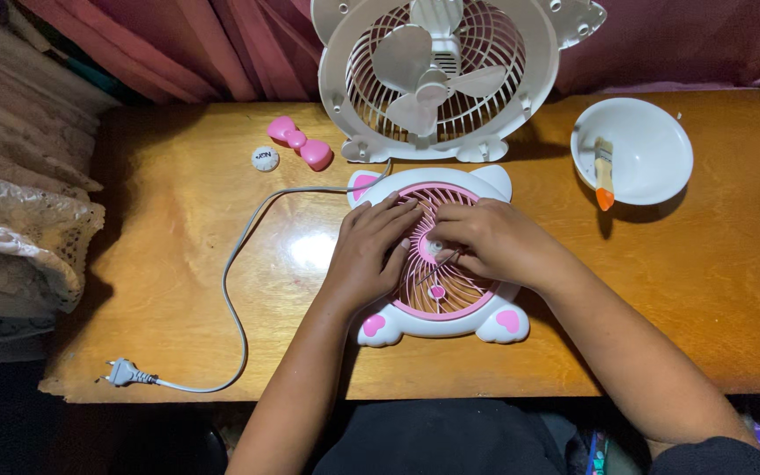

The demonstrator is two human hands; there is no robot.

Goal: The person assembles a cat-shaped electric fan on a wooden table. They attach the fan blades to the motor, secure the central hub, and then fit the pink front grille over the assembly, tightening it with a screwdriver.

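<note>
Home interior, makeshift repair spot at a wooden table.
Dark pink curtains (222, 44) behind worn wooden table (178, 264); lace-edged bedding (19, 220) stacked at left; small fan (437, 75) opened up, white bowl (653, 132) alongside.

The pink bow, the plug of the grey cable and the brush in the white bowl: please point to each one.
pink bow (299, 142), head view, on the knot between its two lobes.
plug (125, 374), head view, on its grey body.
brush (604, 169), head view, on its handle above the orange tip.
</note>
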